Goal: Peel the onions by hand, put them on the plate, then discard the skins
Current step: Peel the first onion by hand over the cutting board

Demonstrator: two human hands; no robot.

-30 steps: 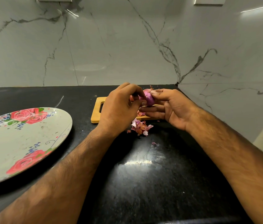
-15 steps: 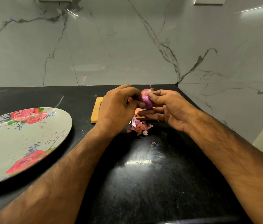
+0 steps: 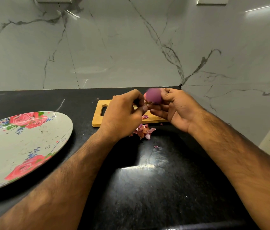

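Our right hand (image 3: 177, 110) pinches the blurred onion (image 3: 153, 97) at its fingertips; our left hand (image 3: 122, 117) curls beside it, its hold hidden.

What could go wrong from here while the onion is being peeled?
The right hand holds the onion in the air above the cutting board; a hard pull by the left hand might make it slip and roll off. The skins lie loose on the dark counter, so small flakes could scatter and be missed.

onion (image 3: 153, 97) in right hand (image 3: 179, 110), skins (image 3: 143, 131) beneath
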